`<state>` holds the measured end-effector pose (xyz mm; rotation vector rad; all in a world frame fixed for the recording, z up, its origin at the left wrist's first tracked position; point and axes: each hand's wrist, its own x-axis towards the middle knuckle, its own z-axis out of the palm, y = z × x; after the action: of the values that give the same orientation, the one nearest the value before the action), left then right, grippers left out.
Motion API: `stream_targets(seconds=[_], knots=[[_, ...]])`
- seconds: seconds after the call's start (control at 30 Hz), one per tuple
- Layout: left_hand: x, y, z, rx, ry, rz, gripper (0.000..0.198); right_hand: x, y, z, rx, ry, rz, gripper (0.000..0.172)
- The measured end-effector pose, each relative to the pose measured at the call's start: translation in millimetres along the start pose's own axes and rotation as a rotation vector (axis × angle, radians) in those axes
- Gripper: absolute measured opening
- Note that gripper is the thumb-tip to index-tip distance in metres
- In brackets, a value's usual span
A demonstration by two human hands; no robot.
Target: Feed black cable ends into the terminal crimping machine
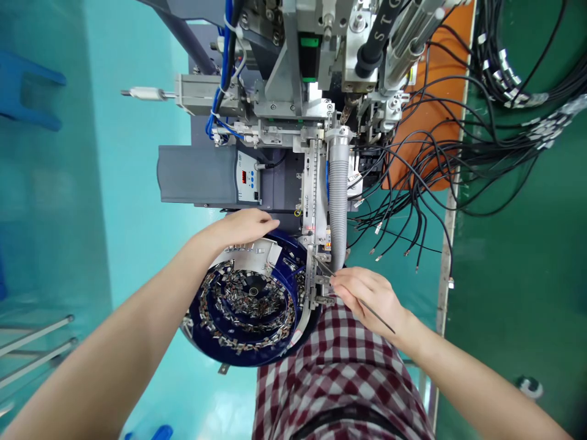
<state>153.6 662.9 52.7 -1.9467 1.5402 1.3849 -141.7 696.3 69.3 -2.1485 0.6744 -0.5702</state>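
Observation:
My right hand (pixel 367 296) pinches a thin metal rod (pixel 380 319). Its far tip reaches the narrow feed track (pixel 310 275) at the right side of a dark blue feeder bowl (pixel 215 349). Many small metal connector pieces (pixel 252 296) lie in the bowl and along its spiral ledges. My left hand (pixel 250 225) rests palm down at the bowl's far rim, beside a silvery plate (pixel 250 256) bearing several metal pieces. Its fingers are stretched out and nothing shows in them. What lies under the palm is hidden.
A grey ribbed hose (pixel 338 201) runs beside the straight track. Behind the bowl stand a grey controller box (pixel 197 174) with a red display and the machine head (pixel 293 73). Black cables (pixel 426 153) spread over an orange surface and a green mat at right. A blue stool (pixel 27 91) is at left.

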Motion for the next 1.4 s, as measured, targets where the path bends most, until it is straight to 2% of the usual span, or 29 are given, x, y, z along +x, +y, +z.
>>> stream_targets(seconds=[0.2, 0.3, 0.4, 0.53, 0.63, 0.73, 0.77, 0.8, 0.87, 1.03, 1.1, 1.2, 1.4], knots=[[-44.4, 10.8, 7.1, -0.008, 0.578, 0.131, 0.034, 2.2, 2.7, -1.5, -0.002, 0.054, 0.008, 0.014], [-68.8, 22.5, 23.6, -0.028, 0.738, 0.228, 0.027, 5.1, 5.0, -0.9, -0.008, 0.033, -0.003, 0.013], [-85.8, 33.9, 44.7, -0.014, 0.769, 0.278, 0.020, 8.0, 6.5, 1.7, 0.018, 0.008, 0.021, 0.014], [-99.3, 45.2, 69.1, 0.030, 0.721, 0.317, 0.017, 6.3, 3.2, -5.5, 0.105, 0.030, 0.072, 0.016], [-108.0, 49.3, 82.5, 0.042, 0.732, 0.344, 0.015, -14.1, -6.2, -24.2, 0.103, 0.196, 0.114, 0.026], [-117.0, 51.0, 93.7, -0.002, 0.748, 0.396, 0.015, -57.1, -13.3, -31.8, -0.027, 0.370, 0.318, 0.038], [-119.7, 51.6, 97.0, -0.020, 0.741, 0.416, 0.015, -74.7, -12.0, -26.4, -0.056, 0.371, 0.431, 0.037], [-122.2, 52.5, 99.9, -0.036, 0.734, 0.435, 0.015, -92.9, -7.6, -16.0, -0.050, 0.315, 0.564, 0.035], [-126.4, 54.7, 104.1, -0.061, 0.722, 0.464, 0.017, -128.0, 12.0, 17.8, 0.015, 0.126, 0.852, 0.034], [-135.3, 59.4, 106.5, -0.081, 0.739, 0.495, 0.023, -193.3, 94.9, 121.7, -0.010, 0.008, 1.134, 0.030], [-138.7, 58.9, 106.9, -0.073, 0.740, 0.474, 0.022, -209.4, 121.1, 150.9, -0.003, -0.046, 1.195, 0.032], [-142.6, 55.8, 109.4, -0.075, 0.736, 0.440, 0.022, -223.6, 143.7, 178.1, 0.025, -0.106, 1.229, 0.033], [-146.3, 49.0, 114.8, -0.093, 0.711, 0.428, 0.022, -228.1, 157.1, 199.9, 0.058, -0.145, 1.232, 0.031]])
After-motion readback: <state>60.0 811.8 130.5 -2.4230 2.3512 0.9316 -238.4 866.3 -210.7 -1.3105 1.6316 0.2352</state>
